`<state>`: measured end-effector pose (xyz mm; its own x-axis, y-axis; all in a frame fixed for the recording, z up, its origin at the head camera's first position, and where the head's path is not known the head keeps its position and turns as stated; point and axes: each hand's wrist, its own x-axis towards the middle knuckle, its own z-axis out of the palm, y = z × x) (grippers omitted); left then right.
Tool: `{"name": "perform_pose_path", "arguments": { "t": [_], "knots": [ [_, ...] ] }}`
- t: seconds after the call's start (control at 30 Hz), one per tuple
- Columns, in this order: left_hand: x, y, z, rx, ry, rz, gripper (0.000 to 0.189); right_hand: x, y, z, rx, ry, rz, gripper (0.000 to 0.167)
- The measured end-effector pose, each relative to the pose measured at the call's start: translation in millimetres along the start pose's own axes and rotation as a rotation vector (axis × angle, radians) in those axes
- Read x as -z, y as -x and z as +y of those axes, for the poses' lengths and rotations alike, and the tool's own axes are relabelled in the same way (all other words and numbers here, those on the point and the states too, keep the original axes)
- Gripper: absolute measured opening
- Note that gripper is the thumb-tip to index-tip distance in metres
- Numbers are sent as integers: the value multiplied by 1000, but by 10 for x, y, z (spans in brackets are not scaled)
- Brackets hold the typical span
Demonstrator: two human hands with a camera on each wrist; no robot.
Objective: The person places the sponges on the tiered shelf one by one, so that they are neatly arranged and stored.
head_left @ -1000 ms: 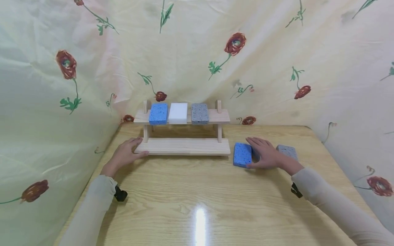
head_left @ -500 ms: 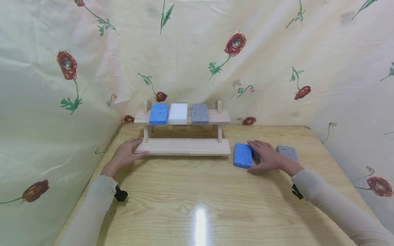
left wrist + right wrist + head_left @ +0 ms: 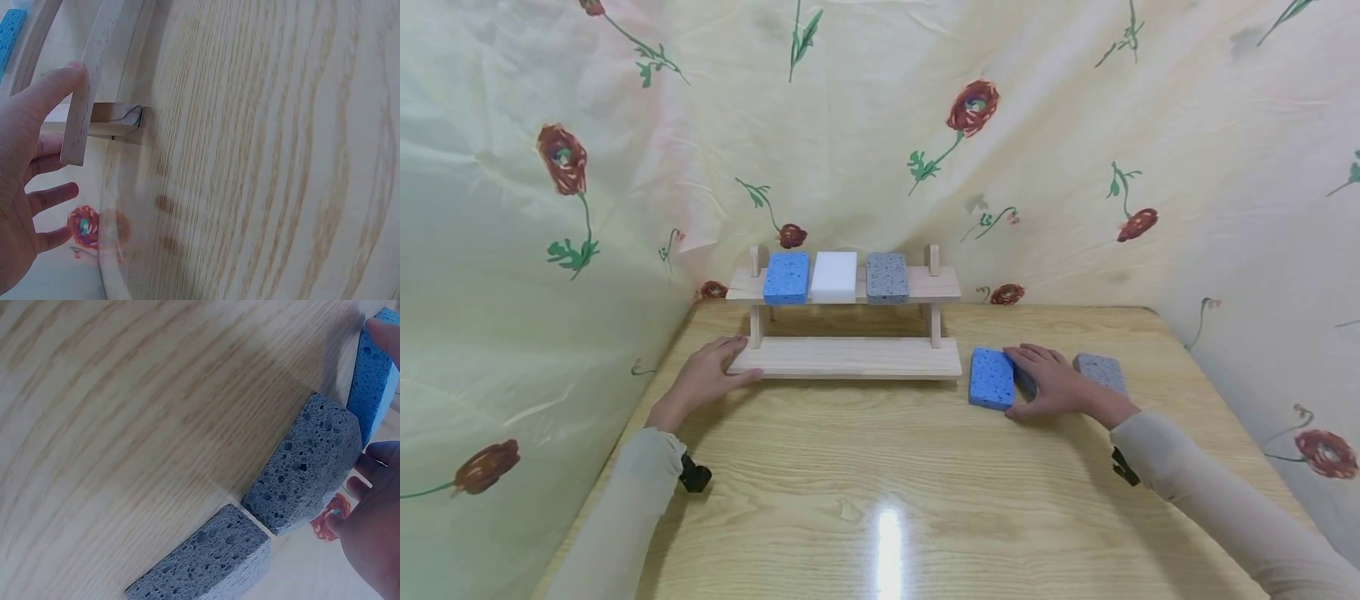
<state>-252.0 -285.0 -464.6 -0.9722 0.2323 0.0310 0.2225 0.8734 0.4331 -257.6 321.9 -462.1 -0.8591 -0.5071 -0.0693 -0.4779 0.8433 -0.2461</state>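
Observation:
In the head view my left hand holds the left end of a two-tier wooden rack's lower board. The left wrist view shows the thumb on the board's edge and the fingers around its end. My right hand grips a blue sponge lying right of the rack. Thumb and forefinger are at its opposite ends in the right wrist view. Beside it, partly under that hand, is a dark grey sponge. Another grey sponge lies farther right, partly covered by the wrist.
On the rack's upper board sit a blue sponge, a white sponge and a grey sponge in a row. Behind the wooden table hangs a flower-printed cloth, which also covers both sides.
My right hand has shifted slightly right and nearer, its fingertips settling at the blue sponge's right corners. The left hand and the sponges have stayed put.

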Motion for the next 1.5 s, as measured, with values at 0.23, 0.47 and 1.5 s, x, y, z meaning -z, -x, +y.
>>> {"name": "perform_pose_path", "arguments": {
  "t": [0.23, 0.47, 1.5],
  "knots": [
    [-6, 5, 5, 4, -9, -11, 93, -2, -8, 6, 15, 11, 10, 112],
    [-6, 6, 8, 5, -5, -6, 93, -19, -33, 4, 26, 22, 18, 110],
    [2, 7, 13, -9, 4, 7, 90, -67, -112, -29, 37, -31, 24, 109]
  ]
}}
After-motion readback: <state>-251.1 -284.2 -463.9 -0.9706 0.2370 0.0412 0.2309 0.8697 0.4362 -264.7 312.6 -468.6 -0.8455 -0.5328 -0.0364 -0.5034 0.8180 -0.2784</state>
